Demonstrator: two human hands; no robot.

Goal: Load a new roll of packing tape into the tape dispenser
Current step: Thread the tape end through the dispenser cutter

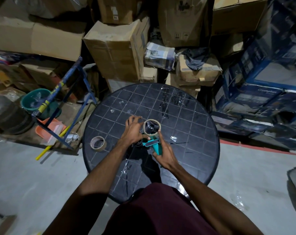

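— Where was the tape dispenser?

— Over the middle of the round black table, held in both hands. A roll of tape sat on its hub, at the end pointing away from the person.

— And the hands?

— The right hand was wrapped around the teal handle. The left hand pressed against the left side of the dispenser, thumb near the roll's lower edge, fingers spread and curled beside the roll. I couldn't tell whether those fingers touched it.

— Anything else on the table?

— 1 more tape ring, lying flat near the left edge, well apart from the hands. Its tape layer looked thin. Scraps of clear tape stuck to the gridded top.

— Any containers?

— A green bucket on the floor to the left, with something crumpled and clear inside; a blue metal frame crossed in front of it. An orange tray lay near it, contents unclear. Behind the table stood stacked cardboard boxes, closed, and blue printed cartons to the right.
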